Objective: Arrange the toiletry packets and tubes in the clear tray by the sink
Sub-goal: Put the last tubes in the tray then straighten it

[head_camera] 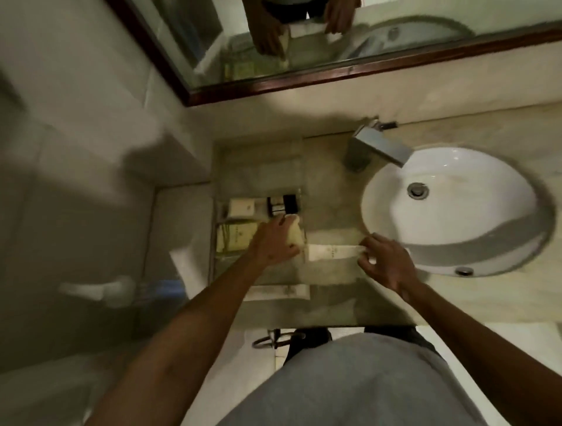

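Note:
The clear tray point(219, 213) sits on the counter left of the sink, holding a white box point(241, 207), dark small bottles point(284, 204) and a green packet point(235, 236). My left hand point(273, 243) grips a cream-coloured packet point(83, 0) over the tray's right edge. My right hand point(384, 258) pinches the right end of a long white packet point(330, 252) lying on the counter beside the tray. Another long white tube point(278, 292) lies nearer the counter's front edge.
A white oval sink point(456, 206) with a metal tap point(377, 149) fills the right of the counter. A wood-framed mirror point(304, 76) hangs behind. A toilet-roll holder point(100, 290) is on the left wall, a towel ring point(270, 339) under the counter.

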### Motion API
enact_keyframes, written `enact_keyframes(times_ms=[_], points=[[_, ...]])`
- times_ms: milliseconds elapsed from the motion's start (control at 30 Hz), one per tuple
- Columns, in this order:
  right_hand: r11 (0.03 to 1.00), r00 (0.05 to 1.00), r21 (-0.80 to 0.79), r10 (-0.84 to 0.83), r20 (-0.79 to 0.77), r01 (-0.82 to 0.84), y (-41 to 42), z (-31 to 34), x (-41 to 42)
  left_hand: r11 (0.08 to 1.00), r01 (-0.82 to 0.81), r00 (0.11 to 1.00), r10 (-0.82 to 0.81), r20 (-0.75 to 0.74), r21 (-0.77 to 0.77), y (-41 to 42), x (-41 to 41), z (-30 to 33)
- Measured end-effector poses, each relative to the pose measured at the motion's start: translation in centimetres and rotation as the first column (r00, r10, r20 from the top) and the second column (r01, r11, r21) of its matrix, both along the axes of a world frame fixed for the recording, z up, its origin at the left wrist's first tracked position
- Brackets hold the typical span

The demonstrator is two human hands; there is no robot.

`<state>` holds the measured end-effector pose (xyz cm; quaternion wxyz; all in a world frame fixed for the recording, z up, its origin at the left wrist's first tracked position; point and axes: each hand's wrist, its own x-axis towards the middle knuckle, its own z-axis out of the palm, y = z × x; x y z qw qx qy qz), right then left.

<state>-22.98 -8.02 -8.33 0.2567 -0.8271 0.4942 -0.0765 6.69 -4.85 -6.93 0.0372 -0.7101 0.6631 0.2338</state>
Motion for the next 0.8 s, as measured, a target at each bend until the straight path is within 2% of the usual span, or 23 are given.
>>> enact_keyframes(times_ms=[133, 367, 500, 633, 800], points=[[0.998, 0.998, 0.005, 0.06, 0.004, -0.06, 0.1, 0.7, 4.8, 0.999, 0.005, 0.999, -0.003, 0.036, -0.048, 1.0, 4.5, 0.0], [0.997, 0.997, -0.026, 0.077, -0.015, -0.078, 1.1, 2.1, 4.9, 0.993, 0.121, 0.99, -0.12, 0.07, -0.017, -0.1, 6.0, -1.1], [0.999, 0.999, -0.01, 0.05, -0.001, -0.05, 1.7, 2.1, 3.7, 0.993, 0.03, 0.999, -0.032, -0.023, -0.113, 0.5, 6.2, -1.2], [0.999, 0.999, 0.004, 0.046, -0.01, -0.046, 1.8, 1.9, 3.0, 0.982, -0.099, 0.995, 0.099, -0.008, -0.162, 2.0, 6.3, -2.0], [0.999, 0.999, 0.01, 0.035, -0.013, -0.035, 1.9, 2.1, 2.7, 0.98, -0.101, 0.995, 0.102, -0.003, -0.17, 2.6, 5.6, -2.4]])
